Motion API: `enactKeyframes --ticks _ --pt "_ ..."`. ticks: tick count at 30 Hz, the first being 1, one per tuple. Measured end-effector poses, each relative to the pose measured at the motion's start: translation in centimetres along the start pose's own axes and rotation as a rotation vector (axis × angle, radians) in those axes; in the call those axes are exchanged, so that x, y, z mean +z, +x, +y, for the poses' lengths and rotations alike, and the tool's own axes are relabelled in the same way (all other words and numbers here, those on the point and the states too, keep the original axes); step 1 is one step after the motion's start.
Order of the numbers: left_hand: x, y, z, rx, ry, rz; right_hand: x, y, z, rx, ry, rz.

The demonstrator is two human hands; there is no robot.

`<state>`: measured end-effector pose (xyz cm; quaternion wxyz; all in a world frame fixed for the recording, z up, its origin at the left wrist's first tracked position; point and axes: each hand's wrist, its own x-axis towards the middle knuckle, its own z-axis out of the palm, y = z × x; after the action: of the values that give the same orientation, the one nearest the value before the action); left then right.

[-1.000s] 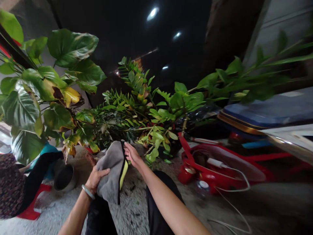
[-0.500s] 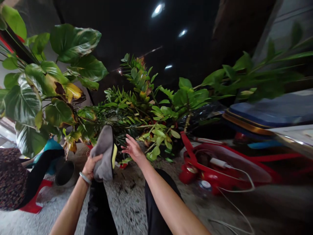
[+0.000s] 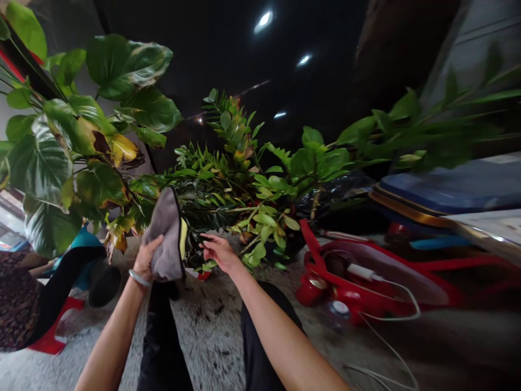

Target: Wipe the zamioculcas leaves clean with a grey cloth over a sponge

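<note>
A grey cloth (image 3: 166,239) with a dark edge and a yellow-green patch on its right side is gripped in my left hand (image 3: 147,259), above my left leg. The hand's thumb lies over the cloth's face. To the right of the cloth, my right hand (image 3: 220,253) hangs in front of the low leaves with its fingers apart and nothing in them. Green plants (image 3: 228,174) stand right behind both hands, and large leaves, some yellow and brown (image 3: 124,149), spread at the left.
At the right lies a red basket (image 3: 378,293) with a white device and cable, under a blue-topped stack (image 3: 451,184). A person (image 3: 18,304) sits on a red stool (image 3: 61,328) at the left, beside a dark bucket (image 3: 105,285).
My left hand and the grey cloth have moved slightly up and left, and the cloth's outline has changed. The fingers of my right hand have shifted a little lower.
</note>
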<state>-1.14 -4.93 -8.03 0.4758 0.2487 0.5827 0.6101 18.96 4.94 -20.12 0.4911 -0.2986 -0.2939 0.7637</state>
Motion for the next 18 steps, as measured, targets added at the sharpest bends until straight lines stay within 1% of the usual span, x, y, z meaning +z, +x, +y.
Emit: enactKeyframes --ticks 2,3,4,5,7,8,10,11,12,13,14,16,17,18 --pt "-0.7 -1.6 -2.4 -0.083 0.079 -0.085 -0.8 -0.6 -0.3 0.009 -0.038 0.037" --pt "-1.1 -2.5 -3.1 -0.113 0.097 -0.144 -1.3 -0.9 -0.5 0.011 -0.060 0.051" --pt "-1.5 -3.3 -3.2 -0.123 0.095 -0.187 -1.8 -1.2 -0.7 0.013 -0.082 0.060" --pt "-1.9 -3.9 -2.6 -0.109 0.075 -0.201 -2.2 -1.4 -0.9 0.015 -0.102 0.062" --pt "-1.9 -4.1 -0.1 -0.031 0.006 -0.169 -2.8 -1.6 -1.2 0.009 -0.128 0.050" --pt "-1.6 -3.6 1.6 0.018 -0.036 -0.133 -2.9 -1.6 -1.3 0.001 -0.134 0.043" --pt "-0.6 -1.9 4.7 0.127 -0.118 -0.043 -2.8 -1.6 -1.3 -0.022 -0.135 0.037" --pt "0.1 -0.9 5.7 0.153 -0.145 -0.008 -2.7 -1.5 -1.2 -0.034 -0.131 0.039" --pt "0.6 0.1 6.0 0.156 -0.159 0.013 -2.6 -1.5 -1.1 -0.045 -0.127 0.042" --pt "1.0 0.9 5.6 0.132 -0.158 0.018 -2.6 -1.4 -1.0 -0.056 -0.121 0.044" --pt "1.2 1.3 4.6 0.087 -0.141 0.013 -2.5 -1.3 -0.9 -0.065 -0.115 0.043" --pt "0.9 1.1 1.3 -0.034 -0.070 -0.019 -2.7 -1.3 -0.8 -0.080 -0.103 0.041" --pt "0.3 0.5 -0.6 -0.095 -0.021 -0.030 -2.8 -1.3 -0.9 -0.085 -0.099 0.043" --pt "-0.4 -0.3 -2.2 -0.159 0.027 -0.069 -3.0 -1.4 -1.0 -0.086 -0.097 0.047"
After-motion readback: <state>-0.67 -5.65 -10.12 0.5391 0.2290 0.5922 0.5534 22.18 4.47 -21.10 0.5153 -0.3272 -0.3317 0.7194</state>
